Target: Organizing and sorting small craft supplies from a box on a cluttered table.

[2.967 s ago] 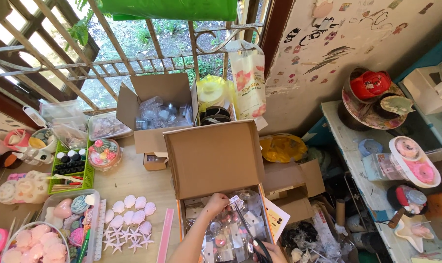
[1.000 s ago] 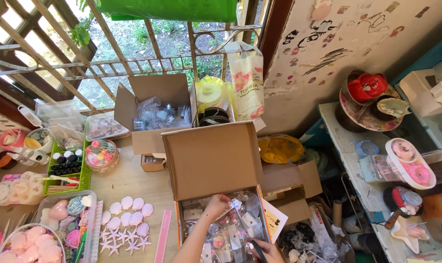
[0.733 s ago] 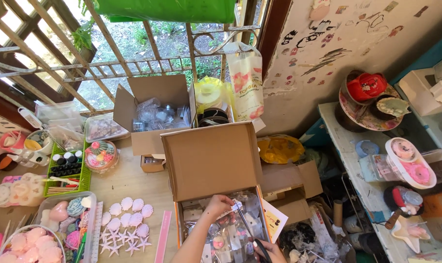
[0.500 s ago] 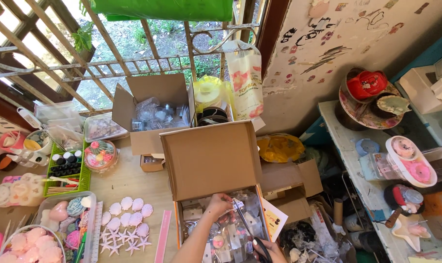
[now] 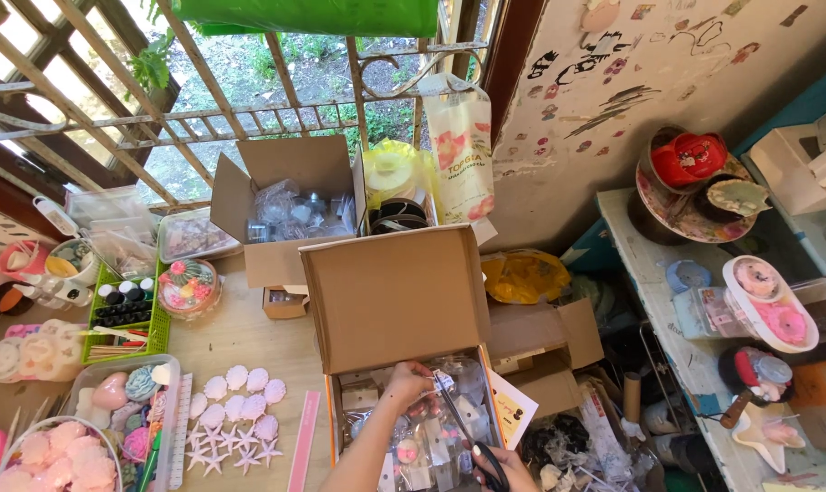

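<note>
- While the left hand (image 5: 404, 383) reaches into the open brown cardboard box (image 5: 395, 296) at about six o'clock in the view, its fingers are pinched narrow on the top edge of a clear plastic packet (image 5: 449, 387) that lies among other packets inside.
- At five o'clock from that hand, the right hand (image 5: 499, 466) grips a pair of black-handled scissors (image 5: 472, 435); its fingers are closed through the loops, and the blades point up toward the pinched packet.
- Judging from this, the step in hand is cutting open or trimming a packet held taut over the box; whether the blades already touch the plastic cannot be told.
- A next move would call for keeping the plastic stretched and the left fingertips out of the blades' line.
- On the wooden tabletop (image 5: 240, 337), at nine o'clock from the box, lie pale pink shell and star shaped casts (image 5: 240, 415).
- At eleven o'clock stands a second open cardboard box holding clear wrapped jars (image 5: 295, 210), with a green plastic crate of small black-capped bottles (image 5: 122, 310) further toward nine.
</note>
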